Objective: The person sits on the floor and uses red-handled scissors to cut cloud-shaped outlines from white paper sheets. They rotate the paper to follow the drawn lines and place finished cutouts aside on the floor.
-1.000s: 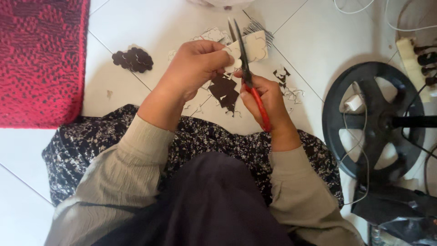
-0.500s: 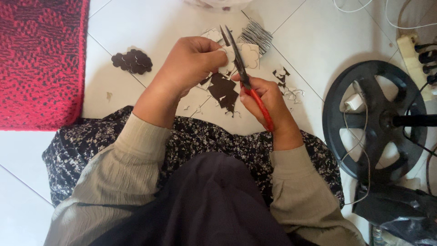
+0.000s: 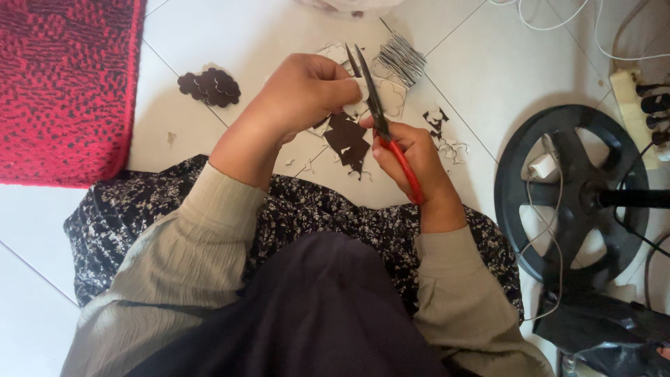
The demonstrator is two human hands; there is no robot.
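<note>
My right hand [image 3: 412, 157] grips red-handled scissors [image 3: 377, 112], the dark blades pointing away from me and slightly parted. My left hand [image 3: 300, 94] pinches a small pale cut-out piece [image 3: 361, 89] against the blades. Both hands hover over the white tiled floor [image 3: 230, 35] in front of my lap. Below them lie dark brown cut shapes [image 3: 347, 139] and pale sheets with outlined shapes [image 3: 394, 98].
A pile of dark brown cut-outs [image 3: 209, 85] lies at the left, beside a red mat [image 3: 63, 84]. A bundle of thin wires [image 3: 401, 59] sits beyond the hands. A round black fan base [image 3: 579, 188], cables and a power strip [image 3: 638, 105] fill the right.
The scissor blades have swung slightly and closed in on the pale piece. Both hands stay in nearly the same place.
</note>
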